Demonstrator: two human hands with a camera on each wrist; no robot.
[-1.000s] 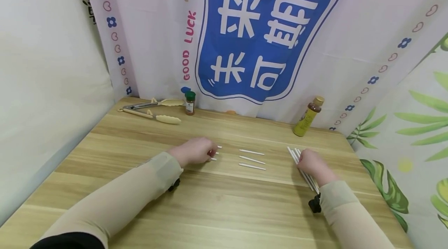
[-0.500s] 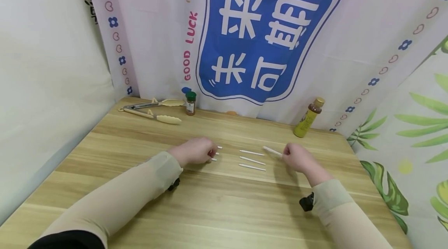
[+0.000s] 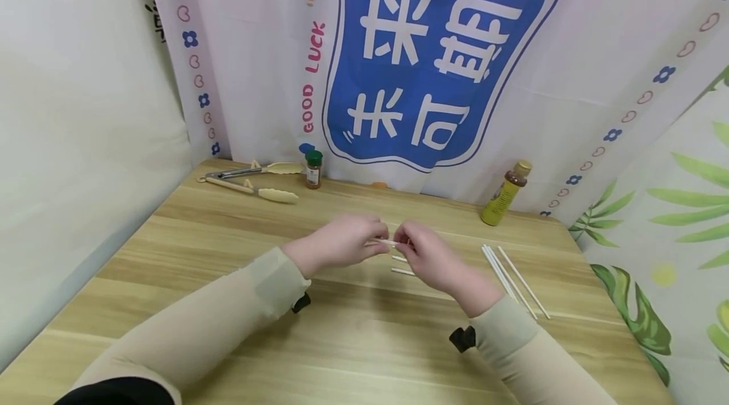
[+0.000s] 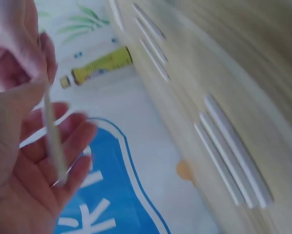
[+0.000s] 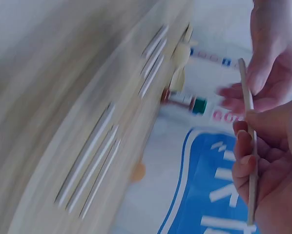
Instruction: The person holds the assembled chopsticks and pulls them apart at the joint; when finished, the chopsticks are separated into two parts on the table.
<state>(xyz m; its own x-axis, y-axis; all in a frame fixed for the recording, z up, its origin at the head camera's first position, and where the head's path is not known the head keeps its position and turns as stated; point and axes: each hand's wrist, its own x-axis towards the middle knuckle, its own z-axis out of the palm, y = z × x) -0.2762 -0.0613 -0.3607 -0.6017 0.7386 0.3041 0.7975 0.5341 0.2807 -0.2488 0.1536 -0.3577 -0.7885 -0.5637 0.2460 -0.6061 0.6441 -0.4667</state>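
One white stick (image 4: 50,117), above the table's (image 3: 364,348) middle; left hand (image 3: 343,242) and right hand (image 3: 434,259) both pinching it. Judged light, stiff, perhaps snappable; best taken near its ends, I'd say.

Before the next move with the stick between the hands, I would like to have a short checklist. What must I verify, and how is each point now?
1. Right hand grips the held stick: ok.
2. Left hand grips it securely too: cannot tell; its fingers look spread.
3. Middle sticks, three, lie separately: ok.
4. Left sticks, three, lie side by side: ok.
5. Far-right sticks evenly spaced: not ok.
6. Yellow bottle capped, away from both hands: ok.
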